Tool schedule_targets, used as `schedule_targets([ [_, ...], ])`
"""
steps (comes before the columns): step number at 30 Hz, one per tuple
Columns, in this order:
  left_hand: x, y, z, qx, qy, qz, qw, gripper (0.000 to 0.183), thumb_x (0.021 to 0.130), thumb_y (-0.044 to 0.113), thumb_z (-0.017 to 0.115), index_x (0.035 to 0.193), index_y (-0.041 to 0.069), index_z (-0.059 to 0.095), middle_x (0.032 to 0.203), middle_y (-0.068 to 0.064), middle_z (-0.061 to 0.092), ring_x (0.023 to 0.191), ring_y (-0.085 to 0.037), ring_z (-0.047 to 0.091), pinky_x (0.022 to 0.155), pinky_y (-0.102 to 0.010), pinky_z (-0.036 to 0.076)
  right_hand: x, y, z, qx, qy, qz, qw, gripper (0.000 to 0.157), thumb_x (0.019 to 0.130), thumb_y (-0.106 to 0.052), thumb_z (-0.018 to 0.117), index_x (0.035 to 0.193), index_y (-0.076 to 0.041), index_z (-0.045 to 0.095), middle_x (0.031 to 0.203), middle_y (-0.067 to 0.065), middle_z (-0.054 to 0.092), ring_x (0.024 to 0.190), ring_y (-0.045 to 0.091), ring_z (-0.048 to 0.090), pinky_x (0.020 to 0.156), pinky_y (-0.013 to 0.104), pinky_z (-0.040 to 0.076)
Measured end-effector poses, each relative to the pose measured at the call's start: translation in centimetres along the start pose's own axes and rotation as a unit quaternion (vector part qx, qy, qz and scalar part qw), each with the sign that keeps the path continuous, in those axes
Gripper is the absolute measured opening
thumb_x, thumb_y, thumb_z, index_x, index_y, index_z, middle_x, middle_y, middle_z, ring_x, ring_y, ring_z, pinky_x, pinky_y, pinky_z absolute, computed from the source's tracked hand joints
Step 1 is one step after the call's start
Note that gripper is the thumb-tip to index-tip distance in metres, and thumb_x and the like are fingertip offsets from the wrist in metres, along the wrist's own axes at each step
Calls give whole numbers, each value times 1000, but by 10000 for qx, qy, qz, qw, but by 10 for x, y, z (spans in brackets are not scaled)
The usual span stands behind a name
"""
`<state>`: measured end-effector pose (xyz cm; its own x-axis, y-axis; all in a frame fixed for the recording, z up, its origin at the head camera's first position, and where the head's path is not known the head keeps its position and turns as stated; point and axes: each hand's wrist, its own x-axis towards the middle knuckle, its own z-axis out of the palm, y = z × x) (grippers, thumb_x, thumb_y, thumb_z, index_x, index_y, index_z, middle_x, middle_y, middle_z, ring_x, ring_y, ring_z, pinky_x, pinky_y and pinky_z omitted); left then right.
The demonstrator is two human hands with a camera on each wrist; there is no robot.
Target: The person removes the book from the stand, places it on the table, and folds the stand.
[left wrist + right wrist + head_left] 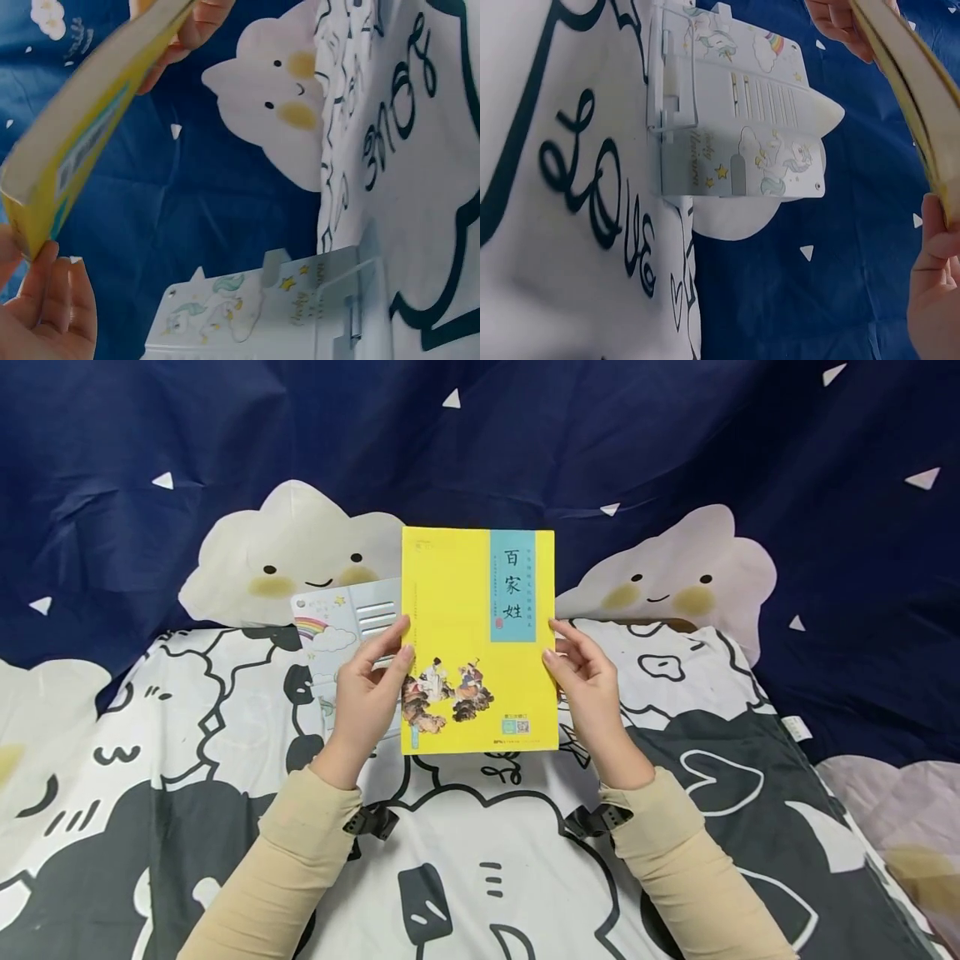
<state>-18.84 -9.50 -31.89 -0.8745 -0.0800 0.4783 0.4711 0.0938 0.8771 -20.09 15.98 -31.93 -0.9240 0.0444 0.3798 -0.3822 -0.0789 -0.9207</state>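
Sleeves (277,852) of beige cloth are reaching in from the bottom, with a small black device (372,821) sitting at each cuff. Beyond them, a person's left hand (367,693) and right hand (592,693) are pinching a yellow book (457,627), their fingers clamping its two side edges. The book is staying upright between the fingertips, clear of the surface. Its front cover is facing the person; its long axis is running up and down, across the line between the hands, with the top edge pointing past the fingertips. A blue title panel (513,631) is showing above and left of the right fingers. Behind the left fingers, partly hidden, a pale stand (326,647) printed with a rainbow and unicorns is standing. Beneath the fingers, a black-and-white cartoon cloth (495,827) is spreading. Farthest past the fingertips, a navy curtain (480,460) is hanging, showing smiling clouds (240,547).
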Motion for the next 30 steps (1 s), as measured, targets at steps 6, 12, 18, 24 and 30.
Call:
schedule_targets([
  [6, -8, -6, 11, 95, -369, 72, 9992, 38, 103, 11, 51, 141, 5, 54, 135, -16, 59, 97, -2, 55, 73, -14, 48, -8, 1, -13, -85, 264, 302, 9992, 40, 99, -5, 57, 139, -2, 55, 96, -3, 61, 76, 5, 62, 63, 14, 52],
  [12, -14, -13, 22, 461, -601, 86, 9971, 38, 105, 13, 49, 142, 7, 54, 130, -15, 62, 93, -9, 54, 69, -15, 45, -14, 3, -26, -193, 700, 533, 9959, 37, 98, -12, 61, 134, -3, 60, 93, -1, 60, 73, 6, 62, 64, 15, 54],
  [18, -20, -16, 31, 895, -774, 58, 9930, 38, 104, 17, 52, 141, 9, 56, 130, -11, 63, 104, -20, 57, 76, -18, 48, -19, 6, -36, -279, 929, 572, 9936, 33, 99, -12, 60, 130, -1, 63, 90, 0, 61, 70, 7, 62, 62, 15, 54],
  [24, -24, -18, 38, 1218, -894, 131, 9884, 38, 103, 19, 53, 140, 9, 57, 126, -10, 66, 106, -22, 54, 79, -26, 46, -22, 7, -44, -433, 1105, 736, 9902, 31, 99, -13, 61, 128, -1, 65, 86, -3, 63, 67, 6, 62, 60, 15, 54],
  [30, -27, -18, 46, 1372, -1040, 131, 9850, 38, 102, 17, 54, 139, 8, 57, 122, -12, 67, 106, -24, 55, 79, -28, 50, -22, 7, -55, -375, 1162, 802, 9893, 22, 97, -9, 62, 118, -3, 68, 81, -3, 64, 64, 7, 61, 58, 15, 53],
])
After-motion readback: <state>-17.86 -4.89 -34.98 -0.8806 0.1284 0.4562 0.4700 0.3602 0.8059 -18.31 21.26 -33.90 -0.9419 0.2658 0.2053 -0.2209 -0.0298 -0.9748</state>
